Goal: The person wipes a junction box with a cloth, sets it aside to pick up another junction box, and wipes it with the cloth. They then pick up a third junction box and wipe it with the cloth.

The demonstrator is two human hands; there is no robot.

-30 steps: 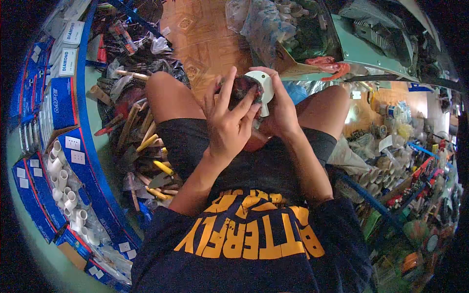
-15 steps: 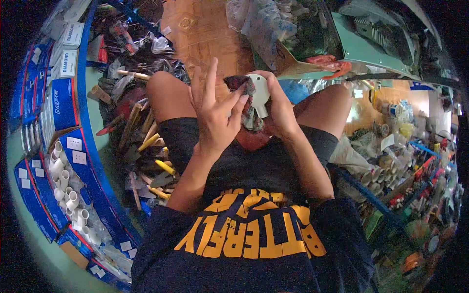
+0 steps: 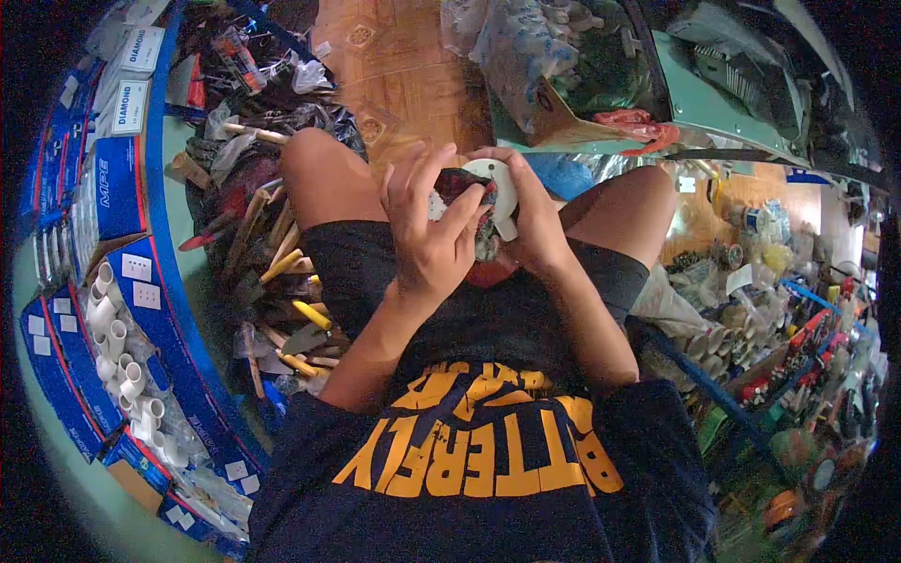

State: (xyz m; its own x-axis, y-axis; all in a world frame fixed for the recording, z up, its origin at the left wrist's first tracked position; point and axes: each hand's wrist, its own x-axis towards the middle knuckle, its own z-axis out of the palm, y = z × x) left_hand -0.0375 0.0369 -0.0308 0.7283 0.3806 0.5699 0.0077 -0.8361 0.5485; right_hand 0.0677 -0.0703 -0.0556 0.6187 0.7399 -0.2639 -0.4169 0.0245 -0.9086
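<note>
1. The white piece (image 3: pixel 505 195), rounded with a small hole and a short stem, could be slipping free: the right hand (image 3: pixel 541 216) seems to be gripping it along one side, so a hard push from the cloth (image 3: pixel 485 246) might be twisting it loose.
2. The cloth is looking loosely bunched; a fold could be sliding out from under the fingers, or a loose end catching on the stem.
3. The white piece is sitting between the two hands, above the lap, with the cloth lying against its left side.
4. The left hand (image 3: pixel 430 230) is showing its back, its grip apparently closing on the cloth while other fingers are standing raised.
5. The right hand's grip is clamping the white piece's outer edge, its underside hidden.
6. Both forearms are angling inward, elbows bending wide.
</note>
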